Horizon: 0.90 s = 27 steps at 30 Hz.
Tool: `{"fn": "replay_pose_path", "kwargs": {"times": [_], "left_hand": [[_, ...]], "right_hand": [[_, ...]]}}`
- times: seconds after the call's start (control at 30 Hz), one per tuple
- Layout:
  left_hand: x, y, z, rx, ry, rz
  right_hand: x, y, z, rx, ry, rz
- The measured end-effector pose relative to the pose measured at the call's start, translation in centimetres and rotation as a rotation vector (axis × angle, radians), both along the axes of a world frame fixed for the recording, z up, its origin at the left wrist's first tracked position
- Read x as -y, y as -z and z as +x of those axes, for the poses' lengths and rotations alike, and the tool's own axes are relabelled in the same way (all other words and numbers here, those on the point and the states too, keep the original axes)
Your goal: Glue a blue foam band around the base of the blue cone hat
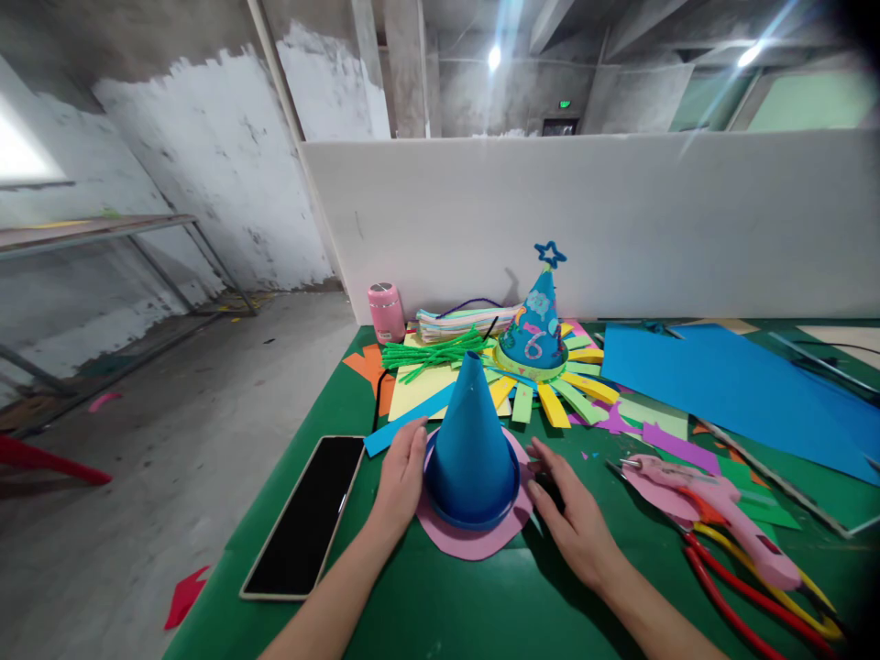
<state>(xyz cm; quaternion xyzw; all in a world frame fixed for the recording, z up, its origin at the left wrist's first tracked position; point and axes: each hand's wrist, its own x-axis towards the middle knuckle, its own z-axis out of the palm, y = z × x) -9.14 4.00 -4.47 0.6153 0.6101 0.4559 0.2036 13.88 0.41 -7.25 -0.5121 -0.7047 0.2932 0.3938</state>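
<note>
A blue paper cone hat (471, 440) stands upright with its narrow, open-looking tip at the top. Its base has a darker blue rim and rests on a pink paper disc (474, 545), which shows round it. My left hand (400, 481) lies along the left side of the rim, fingers stretched forward and close together, seemingly touching the edge. On the right, my right hand (567, 504) is open with fingers spread, its fingertips beside the disc's edge. Behind the cone stands a decorated blue party hat (537, 321) with a star on top and yellow and green paper strips round its base.
A phone (306, 518) lies left. Green pipe cleaners (433, 350), a pink jar (386, 312) and stacked paper (467, 323) are at the back. To the right are a pink glue gun (729, 513), red-handled pliers (721, 587) and a blue sheet (729, 385). A white partition (584, 220) rises behind.
</note>
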Motion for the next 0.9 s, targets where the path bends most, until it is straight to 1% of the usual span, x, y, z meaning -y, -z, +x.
{"fn": "replay_pose_path", "kwargs": {"times": [0.13,0.3,0.4,0.53,0.67,0.77,0.9], "left_hand": [[1.6,0.6,1.3,0.108,0.021,-0.069],[2.3,0.9,1.9,0.184,0.016,-0.070],[2.7,1.2,1.8,0.194,0.004,-0.057],[3.2,1.5,1.6,0.167,0.027,-0.039],[3.5,1.6,1.6,0.143,0.043,-0.021],[3.5,1.8,1.9,0.057,0.023,0.004],[3.3,1.9,2.3,-0.040,-0.022,0.020]], "right_hand": [[-0.3,0.0,-0.5,0.089,-0.099,0.009],[-1.0,-0.2,-0.7,0.145,-0.183,0.052],[-1.1,-0.3,-0.8,0.146,-0.175,0.068],[-1.0,-0.3,-0.8,0.125,-0.139,0.084],[-1.0,-0.2,-0.7,0.116,-0.149,0.094],[-1.0,-0.3,-0.9,0.120,-0.150,0.109],[-0.6,-1.1,-1.3,0.126,-0.083,0.155]]}}
